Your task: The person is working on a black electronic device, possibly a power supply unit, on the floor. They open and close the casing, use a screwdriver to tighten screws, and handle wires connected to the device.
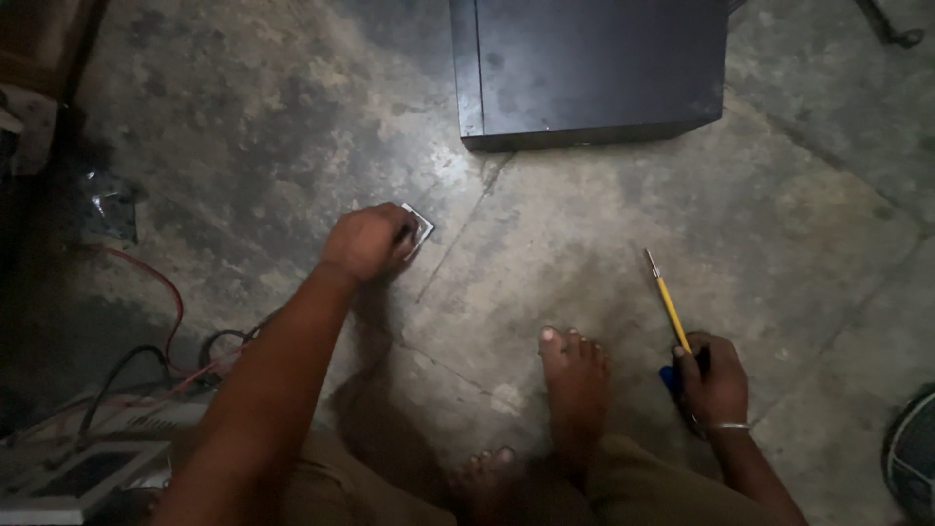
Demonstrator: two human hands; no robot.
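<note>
Black metal case (594, 68) shut, beyond screwdriver-holding right hand (714, 382), left hand (368, 242).

Left hand (368, 242) — arm stretched forward, fingers curled shut; right hand (711, 380) — fisted low, wrist bent inward.

Dim, grainy view; light falls from far side onto concrete floor (545, 224) centre. Left and near edges sink into deep shadow. Soft focus, mild corner darkening.
</note>
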